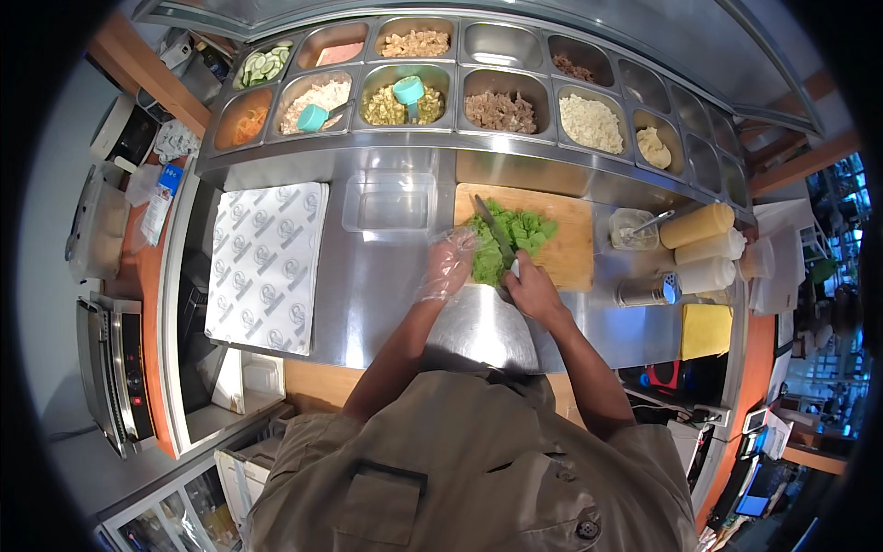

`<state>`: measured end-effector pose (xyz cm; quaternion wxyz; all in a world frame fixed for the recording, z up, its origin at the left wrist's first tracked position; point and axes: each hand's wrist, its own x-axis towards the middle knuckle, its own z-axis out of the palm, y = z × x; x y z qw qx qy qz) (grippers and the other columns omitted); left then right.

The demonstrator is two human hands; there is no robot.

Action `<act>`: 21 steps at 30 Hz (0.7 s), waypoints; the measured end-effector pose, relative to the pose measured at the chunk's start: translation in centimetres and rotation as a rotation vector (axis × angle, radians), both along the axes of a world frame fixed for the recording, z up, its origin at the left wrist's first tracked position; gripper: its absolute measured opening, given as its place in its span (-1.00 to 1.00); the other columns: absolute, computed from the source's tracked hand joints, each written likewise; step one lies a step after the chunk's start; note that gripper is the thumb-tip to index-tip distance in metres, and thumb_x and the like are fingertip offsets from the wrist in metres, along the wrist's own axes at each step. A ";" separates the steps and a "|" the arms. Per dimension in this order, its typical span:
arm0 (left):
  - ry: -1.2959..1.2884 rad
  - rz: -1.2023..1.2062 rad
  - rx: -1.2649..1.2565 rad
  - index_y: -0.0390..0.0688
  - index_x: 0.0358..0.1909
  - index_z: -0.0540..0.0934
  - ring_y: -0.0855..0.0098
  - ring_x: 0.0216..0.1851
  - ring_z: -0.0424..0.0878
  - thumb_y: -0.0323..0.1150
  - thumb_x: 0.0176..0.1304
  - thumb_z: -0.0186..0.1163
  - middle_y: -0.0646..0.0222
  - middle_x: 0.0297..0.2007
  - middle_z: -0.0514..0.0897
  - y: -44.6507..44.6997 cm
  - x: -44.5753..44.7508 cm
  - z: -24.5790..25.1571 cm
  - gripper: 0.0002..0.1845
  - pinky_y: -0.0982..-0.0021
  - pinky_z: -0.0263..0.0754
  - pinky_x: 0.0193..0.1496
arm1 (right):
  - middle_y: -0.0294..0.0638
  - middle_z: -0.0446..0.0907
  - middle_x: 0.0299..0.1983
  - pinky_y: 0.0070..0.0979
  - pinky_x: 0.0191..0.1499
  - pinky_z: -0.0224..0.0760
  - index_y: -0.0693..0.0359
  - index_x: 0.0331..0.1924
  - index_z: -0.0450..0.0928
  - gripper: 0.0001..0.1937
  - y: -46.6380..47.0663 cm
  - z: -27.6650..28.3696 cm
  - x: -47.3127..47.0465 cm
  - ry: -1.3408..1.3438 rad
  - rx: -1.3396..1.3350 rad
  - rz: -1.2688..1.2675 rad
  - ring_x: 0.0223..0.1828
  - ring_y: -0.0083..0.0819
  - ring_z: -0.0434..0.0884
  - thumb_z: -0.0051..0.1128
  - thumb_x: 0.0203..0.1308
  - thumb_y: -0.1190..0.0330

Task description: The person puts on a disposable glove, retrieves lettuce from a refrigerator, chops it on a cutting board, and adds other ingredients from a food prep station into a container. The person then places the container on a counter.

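Note:
Green lettuce, partly cut into pieces, lies on the left part of a wooden cutting board. My right hand is closed around the pale handle of a kitchen knife, whose blade lies across the lettuce and points away to the left. My left hand, in a clear plastic glove, rests against the lettuce at the board's left edge; its fingertips are hard to make out. A clear plastic container stands left of the board on the steel counter.
Steel food pans with fillings line the back. Printed wrapping paper is stacked at left. On the right are a small tub with a utensil, squeeze bottles, a metal shaker and a yellow cloth.

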<state>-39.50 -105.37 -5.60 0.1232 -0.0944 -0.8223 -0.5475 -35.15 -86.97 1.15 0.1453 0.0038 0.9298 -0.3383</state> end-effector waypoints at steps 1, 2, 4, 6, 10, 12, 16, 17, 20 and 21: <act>0.000 -0.002 0.019 -0.25 -0.07 0.66 0.08 -0.14 0.70 -0.44 0.22 0.32 0.06 -0.10 0.72 -0.4 0.4 0.3 -0.76 0.16 0.58 -0.02 | 0.37 0.63 -0.37 0.17 -0.13 0.44 0.46 0.05 0.30 -0.63 0.0 0.7 0.5 0.032 0.015 -0.014 -0.28 0.36 0.63 0.00 0.36 0.31; 0.027 0.001 -0.021 -0.25 -0.06 0.65 0.09 -0.13 0.70 -0.43 0.20 0.34 0.07 -0.08 0.71 -0.8 0.9 0.6 -0.73 0.17 0.58 -0.01 | 0.37 0.63 -0.38 0.17 -0.14 0.43 0.45 0.05 0.30 -0.63 -0.1 1.3 1.1 0.059 0.030 -0.026 -0.28 0.37 0.63 0.00 0.36 0.31; 0.050 0.018 -0.096 -0.24 -0.02 0.62 0.11 -0.11 0.68 -0.42 0.17 0.39 0.08 -0.03 0.68 -1.4 2.0 1.1 -0.66 0.17 0.58 -0.01 | 0.37 0.63 -0.38 0.18 -0.14 0.43 0.43 0.03 0.29 -0.66 -0.3 1.9 2.1 0.070 0.065 -0.010 -0.27 0.36 0.64 -0.01 0.37 0.31; -0.090 0.002 -0.099 -0.22 -0.01 0.59 0.11 -0.10 0.67 -0.40 0.12 0.43 0.09 -0.01 0.66 -1.4 2.8 1.1 -0.61 0.16 0.57 -0.01 | 0.36 0.64 -0.38 0.19 -0.13 0.44 0.42 0.02 0.30 -0.68 -0.7 1.8 2.9 0.076 0.108 0.023 -0.26 0.35 0.64 -0.01 0.37 0.32; -0.144 0.034 -0.113 -0.23 -0.07 0.58 0.10 -0.10 0.66 -0.39 0.07 0.47 0.09 -0.08 0.65 -0.7 2.8 0.5 -0.61 0.15 0.57 -0.03 | 0.33 0.64 -0.38 0.17 -0.12 0.47 0.37 -0.04 0.31 -0.72 -1.3 0.2 3.6 0.091 0.193 0.101 -0.27 0.32 0.65 -0.01 0.33 0.33; -0.131 0.028 -0.128 -0.23 -0.07 0.58 0.07 -0.08 0.66 -0.39 0.06 0.47 0.07 -0.09 0.66 -0.6 2.4 0.2 -0.60 0.14 0.57 -0.02 | 0.32 0.64 -0.37 0.16 -0.13 0.48 0.35 -0.06 0.31 -0.74 -1.3 -0.7 3.4 0.092 0.198 0.109 -0.28 0.32 0.64 -0.01 0.31 0.35; -0.354 -0.059 -0.050 -0.23 -0.02 0.55 -0.10 0.05 0.59 -0.37 0.07 0.45 -0.04 -0.03 0.63 -0.7 2.3 0.6 -0.56 0.05 0.49 0.12 | 0.30 0.64 -0.36 0.17 -0.14 0.48 0.35 -0.07 0.31 -0.74 -1.0 -2.4 2.9 0.080 0.170 0.115 -0.29 0.33 0.63 -0.02 0.28 0.36; -0.325 -0.079 -0.075 -0.23 -0.02 0.55 -0.11 0.04 0.60 -0.37 0.08 0.45 -0.05 -0.04 0.64 -0.7 2.4 0.7 -0.57 0.04 0.49 0.12 | 0.30 0.64 -0.36 0.17 -0.14 0.48 0.35 -0.08 0.31 -0.75 -0.9 -2.7 2.7 0.091 0.157 0.127 -0.29 0.34 0.63 -0.02 0.28 0.37; -0.244 -0.137 -0.120 -0.22 -0.01 0.56 -0.10 0.02 0.63 -0.40 0.09 0.44 -0.07 -0.05 0.65 -0.3 3.0 0.8 -0.58 0.04 0.51 0.11 | 0.37 0.64 -0.33 0.19 -0.10 0.46 0.47 0.13 0.26 -0.57 -0.5 -3.1 2.3 0.024 0.152 0.098 -0.24 0.37 0.63 0.01 0.34 0.30; -0.206 -0.151 -0.111 -0.22 0.00 0.56 -0.10 0.03 0.63 -0.41 0.09 0.43 -0.07 -0.04 0.66 0.0 3.1 0.7 -0.58 0.04 0.51 0.11 | 0.37 0.64 -0.32 0.17 -0.11 0.46 0.47 0.12 0.28 -0.57 -0.3 -2.9 2.0 0.016 0.110 0.093 -0.24 0.36 0.64 0.02 0.34 0.29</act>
